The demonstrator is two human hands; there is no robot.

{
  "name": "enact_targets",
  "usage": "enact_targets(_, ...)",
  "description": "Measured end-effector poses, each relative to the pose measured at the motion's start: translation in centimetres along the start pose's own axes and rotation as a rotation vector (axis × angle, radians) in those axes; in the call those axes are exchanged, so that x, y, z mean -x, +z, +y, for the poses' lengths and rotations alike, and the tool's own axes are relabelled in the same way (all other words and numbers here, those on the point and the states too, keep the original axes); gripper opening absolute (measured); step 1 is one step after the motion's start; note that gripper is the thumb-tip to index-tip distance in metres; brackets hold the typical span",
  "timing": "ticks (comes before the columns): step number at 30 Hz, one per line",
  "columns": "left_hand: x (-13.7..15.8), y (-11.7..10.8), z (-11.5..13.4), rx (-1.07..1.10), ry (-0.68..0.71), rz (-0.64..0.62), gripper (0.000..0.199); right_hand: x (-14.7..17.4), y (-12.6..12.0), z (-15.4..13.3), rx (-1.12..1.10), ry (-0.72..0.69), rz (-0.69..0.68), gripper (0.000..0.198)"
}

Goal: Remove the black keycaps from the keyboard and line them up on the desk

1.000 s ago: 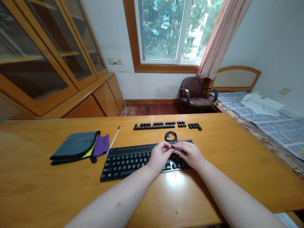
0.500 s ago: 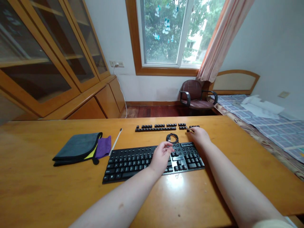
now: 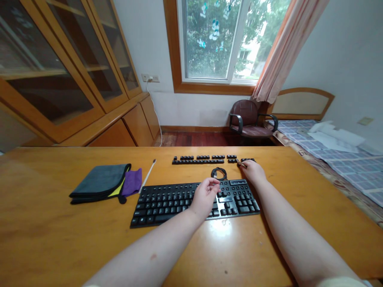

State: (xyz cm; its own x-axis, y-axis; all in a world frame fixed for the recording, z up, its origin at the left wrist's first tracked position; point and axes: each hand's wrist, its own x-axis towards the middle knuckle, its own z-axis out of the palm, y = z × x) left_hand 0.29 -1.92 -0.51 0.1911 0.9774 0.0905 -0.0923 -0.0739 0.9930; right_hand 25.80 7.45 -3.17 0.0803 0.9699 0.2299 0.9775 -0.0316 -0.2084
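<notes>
A black keyboard [image 3: 167, 205] lies across the desk; the sockets along its top rows and upper right are bare of keycaps. My left hand [image 3: 206, 197] hovers over its right-centre part, fingers curled in toward the thumb. Whatever may be between those fingertips is too small to make out. Beyond the keyboard, loose black keycaps [image 3: 198, 161] stand in two rows. At the right end of the nearer row, my right hand [image 3: 253, 172] pinches a small dark keycap [image 3: 239, 164] between thumb and fingers. The keyboard's coiled cable [image 3: 219, 173] lies between the two hands.
Left of the keyboard are a folded grey cloth [image 3: 100, 181] with yellow lining, a purple cloth [image 3: 132, 182] and a white toothbrush [image 3: 148, 175]. The wooden desk [image 3: 60, 243] ends at its far edge, with a chair [image 3: 248, 119] beyond and a bed at right.
The whole view has shifted slightly. My right hand stays pinched at the end of the nearer keycap row, and my left hand keeps its curled pose over the keyboard.
</notes>
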Motion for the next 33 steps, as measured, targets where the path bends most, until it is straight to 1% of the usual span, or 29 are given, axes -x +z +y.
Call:
enact_targets(6,0.0,0.0,0.0,0.0,-0.009,0.005,0.017,-0.1,0.1,-0.1,-0.014,-0.029,0.032,0.02)
enact_targets(10,0.0,-0.1,0.0,-0.002,-0.001,0.001,0.018,-0.2,0.2,0.0,-0.069,-0.036,0.064,0.019)
enact_targets(12,0.0,-0.1,0.0,-0.005,0.001,0.003,0.018,0.0,-0.1,0.0,-0.114,-0.022,0.1,0.021)
enact_targets(14,0.0,-0.2,0.0,-0.008,-0.005,0.009,0.017,0.5,-1.1,-0.3,-0.177,-0.026,0.157,0.024)
enact_targets(16,-0.1,-0.2,0.0,-0.003,-0.009,0.023,0.017,1.5,-2.6,-1.1,-0.282,-0.071,0.207,0.031)
enact_targets(18,-0.2,-0.2,-0.2,0.014,-0.009,0.038,0.016,3.1,-4.3,-2.3,-0.462,-0.132,0.254,0.037)
enact_targets(20,-0.3,-0.2,-0.3,0.036,-0.018,0.044,0.016,5.0,-5.6,-3.8,-0.641,-0.129,0.288,0.044)
enact_targets(21,-0.4,-0.2,-0.4,0.046,-0.026,0.045,0.016,5.9,-6.1,-4.6,-0.69,-0.125,0.246,0.048)
enact_targets(22,-0.4,-0.2,-0.5,0.056,-0.032,0.047,0.015,6.8,-6.3,-5.4,-0.708,-0.137,0.153,0.05)
enact_targets(23,-0.5,-0.1,-0.5,0.066,-0.036,0.049,0.015,7.5,-6.4,-6.2,-0.699,-0.151,0.085,0.05)
enact_targets(24,-0.5,-0.1,-0.6,0.075,-0.038,0.053,0.014,8.0,-6.3,-6.9,-0.669,-0.177,0.045,0.046)
enact_targets(27,-0.6,0.0,-0.6,0.108,-0.048,0.064,0.013,8.3,-5.5,-8.4,-0.597,-0.218,0.031,0.035)
enact_targets(33,-0.7,0.0,-0.5,0.178,-0.08,0.078,0.014,7.2,-3.8,-9.0,-0.607,-0.168,-0.082,0.028)
